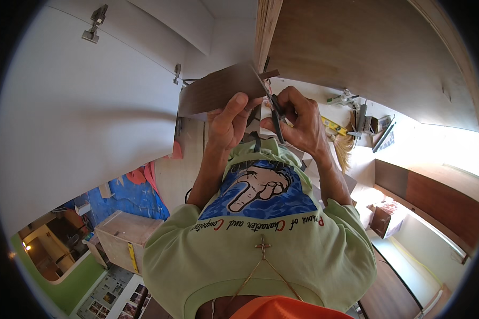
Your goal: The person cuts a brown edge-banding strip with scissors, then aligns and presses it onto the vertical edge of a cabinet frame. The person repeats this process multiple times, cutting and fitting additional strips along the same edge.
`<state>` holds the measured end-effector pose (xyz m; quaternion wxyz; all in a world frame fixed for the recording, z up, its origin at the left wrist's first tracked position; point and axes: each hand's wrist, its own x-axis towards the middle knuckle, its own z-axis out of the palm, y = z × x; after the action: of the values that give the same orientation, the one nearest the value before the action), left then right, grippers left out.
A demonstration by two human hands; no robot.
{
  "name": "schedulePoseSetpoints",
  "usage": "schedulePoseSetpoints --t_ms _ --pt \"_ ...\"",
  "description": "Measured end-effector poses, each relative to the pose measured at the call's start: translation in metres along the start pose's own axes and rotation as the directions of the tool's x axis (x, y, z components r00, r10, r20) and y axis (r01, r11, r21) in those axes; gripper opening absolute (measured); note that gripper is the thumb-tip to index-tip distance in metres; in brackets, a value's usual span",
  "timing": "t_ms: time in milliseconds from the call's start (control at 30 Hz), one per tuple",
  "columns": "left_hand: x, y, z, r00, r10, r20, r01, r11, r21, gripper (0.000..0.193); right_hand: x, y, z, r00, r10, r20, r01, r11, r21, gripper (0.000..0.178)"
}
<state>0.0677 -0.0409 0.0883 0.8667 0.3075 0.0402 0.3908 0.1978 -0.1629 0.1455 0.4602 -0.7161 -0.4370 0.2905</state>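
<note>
A thin brown wood-grain panel (pixel 218 89) is gripped in my left hand (pixel 229 122), thumb on its face and fingers behind it. My right hand (pixel 303 118) is closed around dark-handled scissors (pixel 277 123), whose blades lie against the panel's right edge. A narrow brown strip (pixel 270 74) sticks out past that edge, beside the blades. The blades' tips are partly hidden, so I cannot tell how far they are closed.
A large white cabinet door (pixel 90 117) with metal hinges stands at the left. Wood panelling (pixel 367 58) rises at the upper right. Beyond my right hand lie a yellow level (pixel 333 126), a straw-coloured brush (pixel 344 151) and other tools. A wooden box (pixel 125 236) sits at the lower left.
</note>
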Motion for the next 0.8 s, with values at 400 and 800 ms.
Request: schedulePoseSetpoints --t_ms 400,800 --pt "0.001 0.009 -0.003 0.999 0.037 0.004 -0.037 0.998 -0.047 0.034 0.004 0.052 -0.027 0.934 -0.046 0.354 0.050 0.999 -0.002 0.055" --pt "0.006 0.031 -0.014 0.978 -0.202 0.047 0.189 0.962 0.196 0.029 0.025 0.063 -0.066 0.792 0.032 0.609 0.014 0.997 -0.070 0.063"
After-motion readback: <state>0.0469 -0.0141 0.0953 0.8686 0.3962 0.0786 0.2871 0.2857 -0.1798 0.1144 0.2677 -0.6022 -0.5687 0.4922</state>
